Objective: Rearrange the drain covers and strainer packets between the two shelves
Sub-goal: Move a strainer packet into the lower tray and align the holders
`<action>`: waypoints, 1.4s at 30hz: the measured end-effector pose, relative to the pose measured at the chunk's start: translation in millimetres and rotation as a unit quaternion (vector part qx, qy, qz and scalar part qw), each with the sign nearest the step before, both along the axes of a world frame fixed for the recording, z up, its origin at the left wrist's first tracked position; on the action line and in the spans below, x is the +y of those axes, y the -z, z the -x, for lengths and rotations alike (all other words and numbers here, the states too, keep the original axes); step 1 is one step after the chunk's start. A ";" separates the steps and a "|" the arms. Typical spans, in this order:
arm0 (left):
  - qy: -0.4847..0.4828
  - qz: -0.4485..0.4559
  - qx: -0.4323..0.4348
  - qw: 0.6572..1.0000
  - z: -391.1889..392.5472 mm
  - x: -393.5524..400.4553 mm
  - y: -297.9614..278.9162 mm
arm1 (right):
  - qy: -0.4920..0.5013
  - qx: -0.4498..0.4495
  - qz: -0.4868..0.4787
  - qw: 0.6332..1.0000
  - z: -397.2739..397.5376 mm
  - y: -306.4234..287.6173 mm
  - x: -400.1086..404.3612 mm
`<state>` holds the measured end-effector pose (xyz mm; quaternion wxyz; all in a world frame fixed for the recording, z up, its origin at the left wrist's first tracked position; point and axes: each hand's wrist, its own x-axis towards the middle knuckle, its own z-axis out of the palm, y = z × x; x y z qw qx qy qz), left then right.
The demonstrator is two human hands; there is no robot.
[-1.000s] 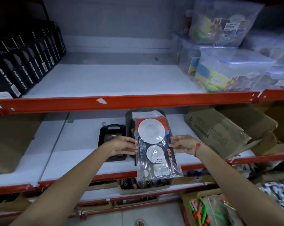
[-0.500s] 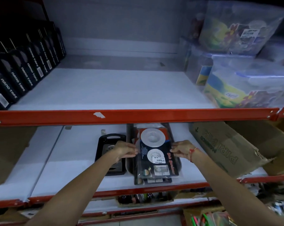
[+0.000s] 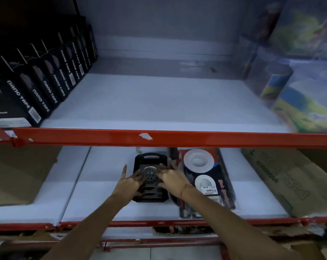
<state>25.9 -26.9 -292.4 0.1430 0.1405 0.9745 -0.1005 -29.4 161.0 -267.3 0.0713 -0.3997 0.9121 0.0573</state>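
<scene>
A black carded drain cover packet with a round perforated metal disc lies flat on the lower shelf. My left hand rests on its left edge and my right hand on its right edge, fingers curled around the card. Just right of it lies a stack of strainer packets in clear plastic, showing white round strainers on a red and black card; neither hand touches it. The upper shelf has a bare white middle.
Black "nano tape" boxes line the upper shelf's left side. Plastic-wrapped colourful boxes fill its right side. A collapsed cardboard box sits right of the strainer packets. A red rail fronts the upper shelf, close above my hands.
Both hands let go of the strainer packets, which now lie on the lower shelf, and moved left onto the black drain cover packet. The view tilted up and closer.
</scene>
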 end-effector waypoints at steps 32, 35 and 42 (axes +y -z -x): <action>-0.057 -0.031 -0.022 0.998 5.8 10.6 27.3 | 0.028 0.016 -0.072 0.997 -16.9 38.0 -28.2; 0.009 -0.080 0.070 0.994 6.3 4.0 18.1 | 0.020 0.011 -0.001 1.000 -12.6 39.1 -14.3; 0.109 -0.281 0.077 0.950 -7.8 33.9 -22.4 | 0.057 -0.161 0.153 0.973 -35.6 -57.8 74.8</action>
